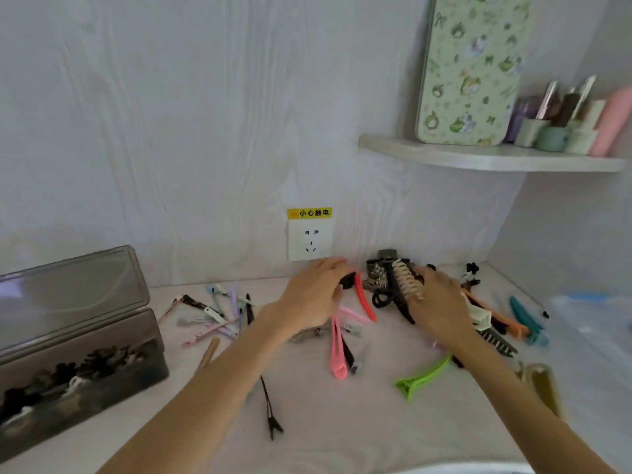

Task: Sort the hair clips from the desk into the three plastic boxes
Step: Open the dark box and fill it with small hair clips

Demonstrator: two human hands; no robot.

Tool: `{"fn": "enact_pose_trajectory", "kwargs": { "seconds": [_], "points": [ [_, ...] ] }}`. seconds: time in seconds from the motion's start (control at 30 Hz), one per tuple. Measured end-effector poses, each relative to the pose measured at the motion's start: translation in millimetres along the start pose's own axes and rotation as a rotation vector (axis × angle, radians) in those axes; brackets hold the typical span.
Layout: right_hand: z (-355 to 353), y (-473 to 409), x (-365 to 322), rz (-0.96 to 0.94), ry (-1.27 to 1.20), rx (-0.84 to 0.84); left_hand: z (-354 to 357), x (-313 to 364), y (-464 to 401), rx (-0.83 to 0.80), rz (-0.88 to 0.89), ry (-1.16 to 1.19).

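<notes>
Both hands reach over the counter [342, 422] toward the wall socket [310, 244]. Below the socket, the left hand [313, 295] curls its fingers around a black clip [348, 280], beside a red clip [364, 299]. Right of the socket, the right hand [441, 302] lies with relaxed fingers on the pile of hair clips [393, 285]. A green clip [422, 376] lies nearer the camera. A grey box [78, 354] with its lid up stands far left of the socket.

Hair clips [345, 336] lie on the desk [342, 422], right of the tin box [78, 354].
</notes>
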State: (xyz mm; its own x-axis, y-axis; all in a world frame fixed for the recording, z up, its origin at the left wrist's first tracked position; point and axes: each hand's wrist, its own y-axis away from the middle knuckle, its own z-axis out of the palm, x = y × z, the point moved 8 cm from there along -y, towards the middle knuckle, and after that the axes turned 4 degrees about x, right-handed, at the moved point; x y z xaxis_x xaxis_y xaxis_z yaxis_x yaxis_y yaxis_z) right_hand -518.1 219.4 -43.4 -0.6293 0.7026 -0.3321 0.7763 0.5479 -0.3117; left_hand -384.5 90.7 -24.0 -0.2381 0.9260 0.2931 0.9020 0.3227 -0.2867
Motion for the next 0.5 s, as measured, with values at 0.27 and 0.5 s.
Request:
{"fn": "enact_pose_trajectory", "kwargs": {
  "seconds": [0.27, 0.5],
  "points": [
    [0, 6, 37, 0.185, 0.109, -0.376, 49, 60, -83, -0.224, 0.275, -0.133],
    [-22, 10, 70, 0.314, -0.08, -0.508, 55, 54, -93, -0.315, 0.277, -0.274]
  ]
}}
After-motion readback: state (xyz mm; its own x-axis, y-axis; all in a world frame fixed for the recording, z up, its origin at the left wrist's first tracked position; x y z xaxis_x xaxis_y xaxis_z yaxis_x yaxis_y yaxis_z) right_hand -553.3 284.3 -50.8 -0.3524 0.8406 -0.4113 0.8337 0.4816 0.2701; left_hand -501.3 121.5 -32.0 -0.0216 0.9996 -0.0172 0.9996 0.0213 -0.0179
